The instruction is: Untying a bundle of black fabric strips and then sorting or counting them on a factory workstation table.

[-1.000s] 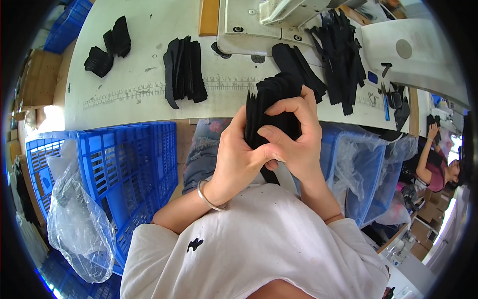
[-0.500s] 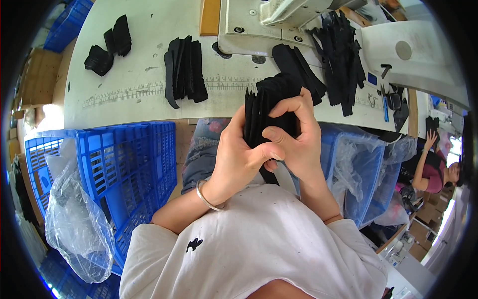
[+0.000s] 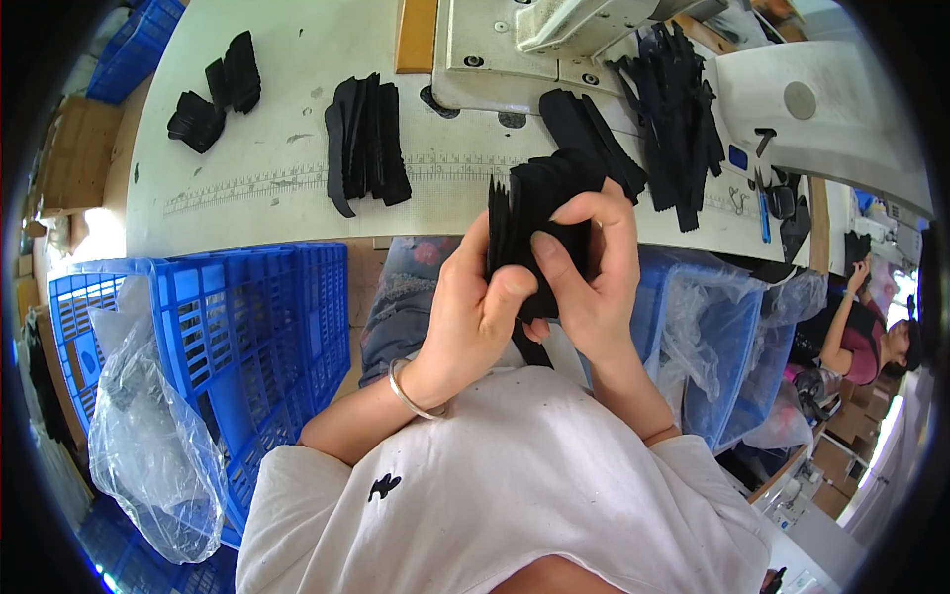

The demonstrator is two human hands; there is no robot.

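Note:
Between my two hands I hold a stack of black fabric pieces just off the near edge of the sewing table. My left hand wraps the stack's left side, its thumb along the near end. My right hand grips the right side, with the thumb pressed on the top face and the index finger curled over the far part. The fingers underneath are mostly hidden. On the table lie a bundle of black pieces, two small black stacks at the left, and black pieces beyond my right hand.
A white sewing machine stands at the far side, with long black strips beside it. Scissors lie at the right. Blue crates and a blue plastic-lined bin flank my lap. Another person works at far right.
My right thumb has slid up over the top face of the stack, and my left thumb has drawn back from it. The stack's edges have shifted slightly between my hands.

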